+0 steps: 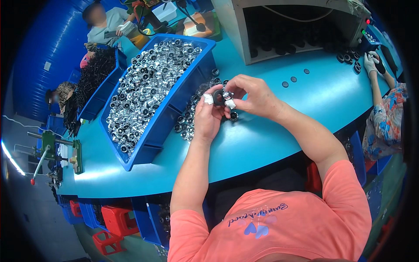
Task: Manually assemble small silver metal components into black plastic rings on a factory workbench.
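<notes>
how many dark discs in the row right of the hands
3: a near disc closest to the right hand, a middle disc, and a far disc at upper right; none seems hidden.

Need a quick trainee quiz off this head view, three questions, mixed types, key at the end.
1. True or false: the left hand holds a black ring.
2. Which colour is the bin heaped with shiny metal parts? A) red B) blue C) green
3. How many small dark discs lie in the row between the right hand and the pale box?

Key: 1 true; 2 B; 3 three.
</notes>
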The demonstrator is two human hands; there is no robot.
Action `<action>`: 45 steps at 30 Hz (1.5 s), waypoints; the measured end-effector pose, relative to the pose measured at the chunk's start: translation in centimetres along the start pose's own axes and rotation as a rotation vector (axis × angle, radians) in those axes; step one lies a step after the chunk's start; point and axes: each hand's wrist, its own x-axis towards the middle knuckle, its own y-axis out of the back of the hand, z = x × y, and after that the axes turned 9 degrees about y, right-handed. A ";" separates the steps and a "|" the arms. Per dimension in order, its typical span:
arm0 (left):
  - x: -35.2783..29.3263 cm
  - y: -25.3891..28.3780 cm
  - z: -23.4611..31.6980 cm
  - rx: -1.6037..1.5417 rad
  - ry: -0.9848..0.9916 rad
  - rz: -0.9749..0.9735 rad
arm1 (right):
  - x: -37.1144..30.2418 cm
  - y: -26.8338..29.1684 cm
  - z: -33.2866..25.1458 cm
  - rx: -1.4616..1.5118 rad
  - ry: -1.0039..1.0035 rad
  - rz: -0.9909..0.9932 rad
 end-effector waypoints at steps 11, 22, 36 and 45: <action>-0.3 -0.6 -0.5 0.188 -0.063 0.092 | -0.2 -0.6 -0.4 -0.186 0.154 0.010; -0.5 -1.6 -0.2 0.371 -0.036 0.068 | -0.7 -1.6 0.0 -0.022 0.041 0.028; -0.9 -2.1 0.6 0.211 -0.127 0.074 | -1.0 -1.5 1.3 0.551 -0.345 0.034; -1.4 -3.0 0.5 0.443 -0.194 0.283 | -1.4 -2.3 0.1 0.266 -0.257 0.048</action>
